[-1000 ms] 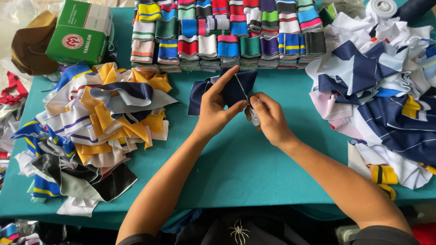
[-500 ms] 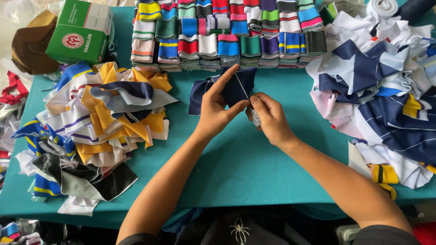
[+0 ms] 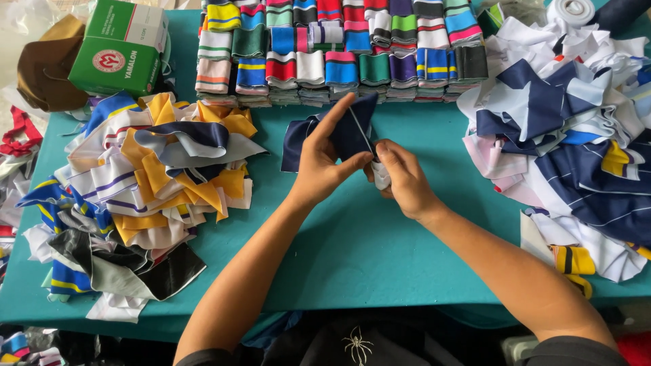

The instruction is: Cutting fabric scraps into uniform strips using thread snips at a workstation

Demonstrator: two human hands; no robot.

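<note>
Left hand (image 3: pixel 319 159) and right hand (image 3: pixel 403 177) both pinch a navy fabric piece (image 3: pixel 339 132), held just above the teal counter (image 3: pixel 352 251) at centre. Folded striped stacks (image 3: pixel 325 54) sit at 12 o'clock, loose collar heaps (image 3: pixel 135 183) at 9.

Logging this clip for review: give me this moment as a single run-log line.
left hand: holds navy knitted fabric strip | right hand: pinches same strip | surface: teal table

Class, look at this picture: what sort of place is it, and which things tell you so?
Probably a garment workshop: neat stacks of striped knit pieces at the back, loose heaps of fabric pieces on a teal table, and both hands, left hand and right hand, on a navy fabric piece.
</note>
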